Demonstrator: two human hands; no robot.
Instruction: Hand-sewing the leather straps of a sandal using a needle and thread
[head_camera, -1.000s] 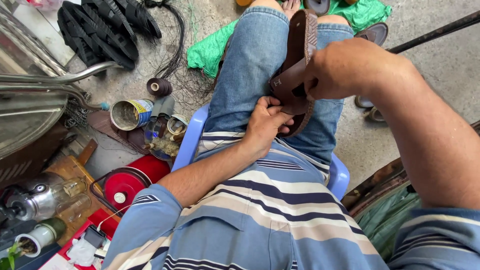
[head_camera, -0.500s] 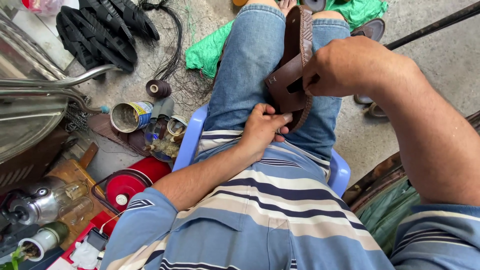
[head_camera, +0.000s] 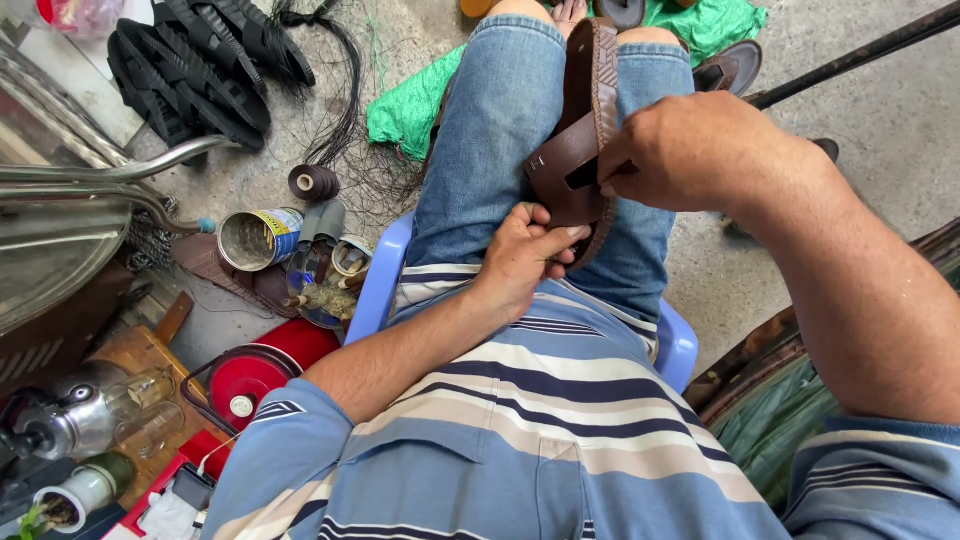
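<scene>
Fingers of the right hand (head_camera: 700, 150) curled tightly, pinching the wide strap of a brown leather sandal (head_camera: 585, 130) at its outer edge; the fingertips themselves are hidden beneath the knuckles. Fingers of the left hand (head_camera: 525, 255) bent and closed on the lower, heel end of the same sandal, thumb lying along its rim and touching the stitched edge. The sandal stands on its side, lengthwise between the person's thighs, sole edge toward the camera, toe end pointing away toward the knees; it rests against the denim shorts (head_camera: 500, 130). The person, in a blue, cream and navy striped shirt (head_camera: 540, 420), sits on a pale blue plastic chair (head_camera: 375, 290). On the concrete floor to the person's left: an open tin can (head_camera: 255, 238) lying on its side, a dark spool of thread (head_camera: 313, 183) just beyond it, a tangle of black thread (head_camera: 340, 110), and a stack of black rubber soles (head_camera: 200, 65) farther off. A crumpled green cloth (head_camera: 410, 110) lies beside the left knee and shows again beyond the right knee. Nearer the camera, a round red tin lid (head_camera: 243, 385) sits beside a wooden board (head_camera: 140, 350) carrying a metal burner (head_camera: 70, 420) and a clear glass (head_camera: 150, 425). A curved metal frame (head_camera: 90, 180) occupies the left edge.
</scene>
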